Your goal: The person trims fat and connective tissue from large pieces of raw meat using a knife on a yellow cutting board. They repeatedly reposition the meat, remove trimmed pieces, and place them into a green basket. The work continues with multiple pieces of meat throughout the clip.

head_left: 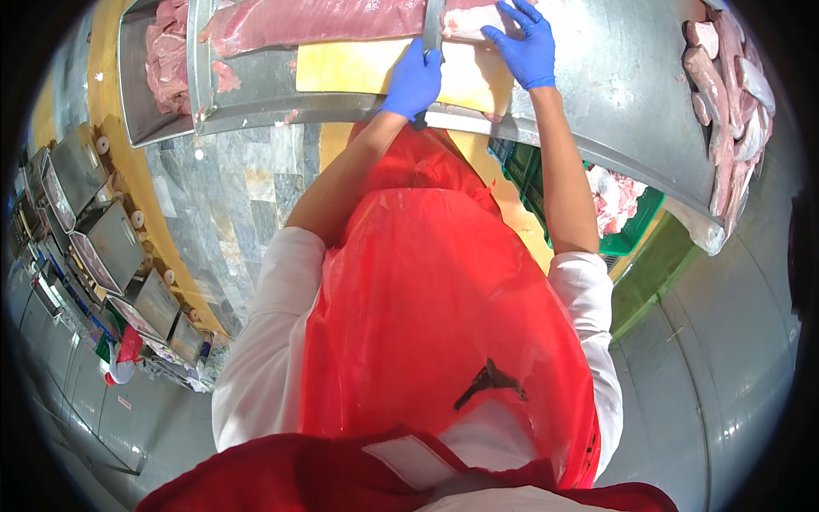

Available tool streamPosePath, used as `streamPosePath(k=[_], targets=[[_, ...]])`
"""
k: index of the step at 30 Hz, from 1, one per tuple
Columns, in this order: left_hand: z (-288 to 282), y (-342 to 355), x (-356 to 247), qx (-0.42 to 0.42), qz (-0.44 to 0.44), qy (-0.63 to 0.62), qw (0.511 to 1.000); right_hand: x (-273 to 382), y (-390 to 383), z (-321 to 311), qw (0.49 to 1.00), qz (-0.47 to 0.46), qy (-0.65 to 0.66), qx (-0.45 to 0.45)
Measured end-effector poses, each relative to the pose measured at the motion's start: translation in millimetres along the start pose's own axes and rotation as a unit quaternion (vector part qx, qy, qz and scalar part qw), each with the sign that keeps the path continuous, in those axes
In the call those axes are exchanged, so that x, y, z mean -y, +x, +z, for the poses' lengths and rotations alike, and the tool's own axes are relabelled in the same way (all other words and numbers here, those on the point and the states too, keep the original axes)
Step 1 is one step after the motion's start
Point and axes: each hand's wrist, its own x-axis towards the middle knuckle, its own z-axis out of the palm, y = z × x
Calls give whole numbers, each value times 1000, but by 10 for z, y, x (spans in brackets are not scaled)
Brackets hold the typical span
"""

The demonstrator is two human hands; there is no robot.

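My left hand (414,83), in a blue glove, is closed round the handle of a knife (433,24). The blade points away from me and crosses a long slab of pink meat (316,23), near its right part. Right of the blade, my gloved right hand (529,49) lies with fingers spread on the paler end of the meat (472,23). Beneath the hands is a yellow cutting board (345,68) on a metal table (589,85). Where the blade's edge meets the meat is hard to make out.
A metal tray of meat pieces (168,60) stands at the left end. Long meat strips (721,111) lie at the table's right edge. Below the table is a green crate (627,243) with pale trimmings. Metal carts (107,247) line the far left.
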Motion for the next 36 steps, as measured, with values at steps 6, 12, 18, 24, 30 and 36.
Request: streamPosePath(k=[6,12,18,24,30,36], targets=[[196,-192,18,13,-21,-116,993,-75,3,-84,1000,-18,-7,24],[-25,-138,-2,57,-42,-68,995,-228,-7,-134,977,28,205,53],[-338,261,-301,141,-6,59,988,-354,-43,-179,962,36,271,-18],[-432,362,-501,177,5,105,979,-610,-149,43,937,165,295,-84],[-375,281,-460,197,-34,53,978,-658,-210,112,938,193,250,-145],[-464,0,-403,188,-64,49,979,-44,-305,-5,976,45,-15,-213]])
